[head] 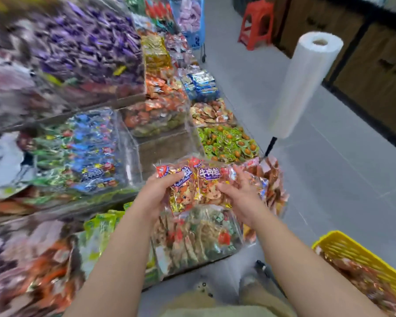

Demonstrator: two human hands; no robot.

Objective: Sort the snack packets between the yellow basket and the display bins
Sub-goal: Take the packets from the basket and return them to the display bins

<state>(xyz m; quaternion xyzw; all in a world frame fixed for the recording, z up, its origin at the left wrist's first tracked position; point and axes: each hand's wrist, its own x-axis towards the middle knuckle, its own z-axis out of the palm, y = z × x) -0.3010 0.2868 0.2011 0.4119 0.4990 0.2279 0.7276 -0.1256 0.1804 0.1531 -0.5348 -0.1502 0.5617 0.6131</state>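
My left hand (pixel 157 193) grips the left side of a bunch of orange and gold snack packets (pixel 192 186) with purple labels. My right hand (pixel 240 193) grips the right side of the same bunch, thumb on top. The packets hang above a clear display bin (pixel 199 239) of mixed brown and green packets. Just right of the bunch a bin of pink-orange packets (pixel 274 179) shows behind my right hand. The yellow basket (pixel 343 245) sits at the lower right, holding several orange-brown packets.
Tiered clear bins rise to the left: purple packets (pixel 89 46), blue and green ones (pixel 82 147), orange ones (pixel 160 97), green ones (pixel 226 143). A roll of plastic bags (pixel 304 85) stands on a pole at the right. A red stool (pixel 257 24) stands on the grey floor.
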